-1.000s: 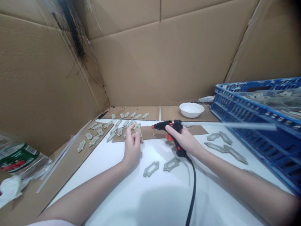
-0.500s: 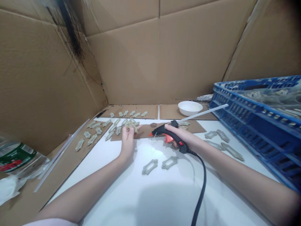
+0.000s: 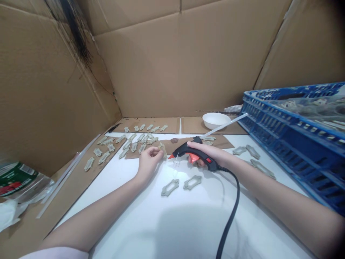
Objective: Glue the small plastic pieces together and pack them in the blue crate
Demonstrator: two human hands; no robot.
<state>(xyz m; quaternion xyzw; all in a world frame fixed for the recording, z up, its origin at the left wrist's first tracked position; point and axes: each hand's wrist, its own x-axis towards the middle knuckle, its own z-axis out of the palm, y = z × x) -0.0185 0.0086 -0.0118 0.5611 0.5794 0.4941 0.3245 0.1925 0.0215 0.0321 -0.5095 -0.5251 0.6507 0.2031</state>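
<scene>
1. The green label (image 3: 17, 178) on the bottle (image 3: 40, 190) to my left has a red picture and a white panel; its print is too small for me to read.
2. On the gun (image 3: 198, 152) I see a red switch (image 3: 208, 160), but can make out no lettering on it.
3. My left hand (image 3: 150, 160) pinches a frame (image 3: 163, 150) between thumb and fingers, tilted up above the near edge of the cardboard strip (image 3: 221, 142).
4. My right hand (image 3: 212, 153) grips the gun, thumb on top, fingers curled under by the orange trigger (image 3: 193, 157); I can't tell whether it is pressed.
5. The nozzle (image 3: 171, 156) points left, just beside my frame; I can't tell if they touch. A pale stick (image 3: 225, 126) slants up from the gun's back toward the crate (image 3: 258, 120), passing in front of the bowl (image 3: 214, 122).
6. Left, the bench (image 3: 129, 223) meets the cardboard (image 3: 75, 190); right, the crate's wall bounds it.
7. My widest room is between my forearms, where two loose frames (image 3: 165, 191) lie nearer me than the gun and the cord (image 3: 234, 208) curves down.
8. Beyond my right forearm, more frames (image 3: 252, 151) narrow the space before the crate.
</scene>
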